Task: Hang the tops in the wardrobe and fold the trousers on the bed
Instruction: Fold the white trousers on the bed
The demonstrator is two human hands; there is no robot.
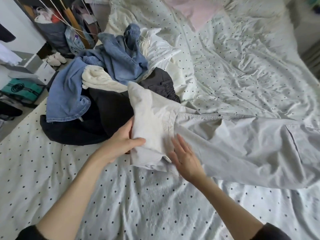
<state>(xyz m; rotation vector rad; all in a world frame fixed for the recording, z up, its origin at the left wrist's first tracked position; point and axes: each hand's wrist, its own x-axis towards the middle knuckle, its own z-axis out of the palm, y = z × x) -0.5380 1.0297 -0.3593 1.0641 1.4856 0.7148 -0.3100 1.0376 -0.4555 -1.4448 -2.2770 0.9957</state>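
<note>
Pale grey-white trousers [242, 144] lie spread across the dotted bed sheet [121, 196], legs stretching to the right. My left hand [124, 141] grips the trousers' waist end at its left edge, thumb on top of the cloth. My right hand [185, 158] lies flat on the fabric just right of it, fingers straight and a little blurred. Behind the left hand sits a heap of clothes: blue denim pieces [69, 94], a cream knit [98, 80], black garments [97, 118] and a dark grey piece [161, 82].
The bed's left edge runs past the heap; beyond it the floor holds white shoes [55, 59], a teal bag [22, 89] and boxes. A pink cloth [199, 11] lies at the head of the bed. Rumpled sheet spreads to the right.
</note>
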